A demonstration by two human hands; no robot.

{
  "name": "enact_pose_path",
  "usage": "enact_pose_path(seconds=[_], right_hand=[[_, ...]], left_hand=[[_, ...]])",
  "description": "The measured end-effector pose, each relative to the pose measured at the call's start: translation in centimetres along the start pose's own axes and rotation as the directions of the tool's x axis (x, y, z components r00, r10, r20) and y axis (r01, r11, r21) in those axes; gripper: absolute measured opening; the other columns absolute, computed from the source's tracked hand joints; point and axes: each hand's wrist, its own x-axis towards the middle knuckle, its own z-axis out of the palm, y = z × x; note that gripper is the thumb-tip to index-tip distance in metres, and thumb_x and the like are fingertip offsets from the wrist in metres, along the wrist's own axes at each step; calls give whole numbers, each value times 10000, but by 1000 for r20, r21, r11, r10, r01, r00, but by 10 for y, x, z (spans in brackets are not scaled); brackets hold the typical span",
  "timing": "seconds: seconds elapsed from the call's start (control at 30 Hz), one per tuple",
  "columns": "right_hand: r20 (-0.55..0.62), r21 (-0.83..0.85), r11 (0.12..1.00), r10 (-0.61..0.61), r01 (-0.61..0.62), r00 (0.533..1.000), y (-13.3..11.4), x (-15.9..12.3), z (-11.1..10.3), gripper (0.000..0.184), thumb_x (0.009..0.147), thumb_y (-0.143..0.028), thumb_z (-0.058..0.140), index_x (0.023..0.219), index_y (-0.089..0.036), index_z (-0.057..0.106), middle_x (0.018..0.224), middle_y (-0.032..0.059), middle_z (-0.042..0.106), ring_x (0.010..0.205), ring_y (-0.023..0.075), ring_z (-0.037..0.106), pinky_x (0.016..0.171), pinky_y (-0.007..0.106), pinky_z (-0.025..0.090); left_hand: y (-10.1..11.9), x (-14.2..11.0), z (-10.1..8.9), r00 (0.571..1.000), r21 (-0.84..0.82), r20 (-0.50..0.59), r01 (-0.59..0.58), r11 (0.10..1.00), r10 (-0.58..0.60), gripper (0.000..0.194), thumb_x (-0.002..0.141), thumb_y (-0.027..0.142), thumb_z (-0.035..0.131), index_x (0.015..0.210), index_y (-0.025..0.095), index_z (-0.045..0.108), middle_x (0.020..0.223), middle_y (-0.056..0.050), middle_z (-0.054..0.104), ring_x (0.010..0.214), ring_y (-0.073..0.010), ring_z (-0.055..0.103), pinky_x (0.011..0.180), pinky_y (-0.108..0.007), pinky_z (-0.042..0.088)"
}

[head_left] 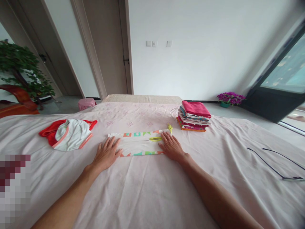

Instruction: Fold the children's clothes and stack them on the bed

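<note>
A white cloth [139,145] with orange, green and teal printed edges lies folded into a flat strip on the covered table or bed; its exact kind I cannot make out. My left hand [107,152] rests flat on its left end, fingers spread. On the right end lies my right hand [172,147], also flat and open. A yellow-green strip shows in the fold near the right fingers, and a yellow tie [170,128] sticks out past the far right corner.
Left lie crumpled red and white clothes [71,135]. A stack of folded cloths [194,116], pink on top, stands at the right back. Black-framed glasses [283,176] rest far right on the pale sheet [143,194]. Beyond are a pink stool [87,103] and purple flowers [230,98].
</note>
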Motion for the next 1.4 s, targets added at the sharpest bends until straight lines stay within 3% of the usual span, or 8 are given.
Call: enact_pose_path(seconds=[0.23,0.33,0.43,0.57,0.7,0.93,1.17,1.4], right_hand=[[18,4,999,37,-37,999,0,2,-2,607,1010,-464,345,1509,-121,378,1585,132,325,1469,272,274,1189,466,220],[22,11,999,40,-40,999,-1,2,-2,609,1009,-467,349,1508,-119,378,1588,134,319,1472,269,265,1189,471,218],[19,8,999,33,-33,999,1,1,-2,611,1011,-465,342,1516,-124,365,1590,136,311,1473,268,264,1187,479,223],[-2,-3,1000,11,-11,1000,3,-1,1,604,1011,-453,338,1525,-136,356,1588,137,310,1470,269,273,1186,481,229],[-17,-4,1000,10,-10,1000,4,-1,2,595,1011,-456,335,1523,-153,367,1585,131,318,1465,273,286,1179,482,241],[3,21,999,30,-30,1000,3,0,1,604,1010,-463,348,1524,-146,358,1592,120,312,1472,266,267,1190,465,211],[12,46,998,44,-45,999,2,0,0,607,1007,-459,357,1525,-144,351,1594,124,310,1476,265,254,1190,464,200],[15,61,997,44,-44,999,3,0,1,619,1002,-467,356,1529,-143,338,1602,109,300,1481,257,229,1190,458,188]], left_hand=[[12,20,-24,999,-4,-44,-10,1000,10,411,982,373,361,1204,212,668,1316,-132,647,1297,-282,521,1149,-525,248],[27,38,-23,988,-74,-63,-146,987,141,473,1001,381,312,1312,172,600,1397,-137,588,1350,-261,476,1148,-459,292],[38,49,-8,974,-110,-73,-221,969,214,531,991,422,352,1431,158,486,1527,-144,443,1439,-268,359,1158,-456,288],[34,51,14,991,-74,-70,-120,990,115,582,970,479,394,1469,183,443,1556,-155,393,1453,-295,329,1160,-492,266],[16,49,19,997,-24,-79,-1,1000,-1,568,985,471,350,1470,189,437,1548,-153,409,1445,-300,339,1168,-509,230],[-14,43,9,974,-28,-113,194,981,-196,476,990,317,312,1374,127,520,1411,-188,533,1328,-274,464,1077,-402,357],[-14,22,-8,901,72,-193,408,910,-388,556,940,530,379,1193,110,641,1180,-237,597,1107,-363,538,901,-453,423],[-33,31,-3,906,-79,-23,420,904,-423,682,829,645,479,1219,103,617,1165,-227,625,1151,-358,531,967,-423,399]])
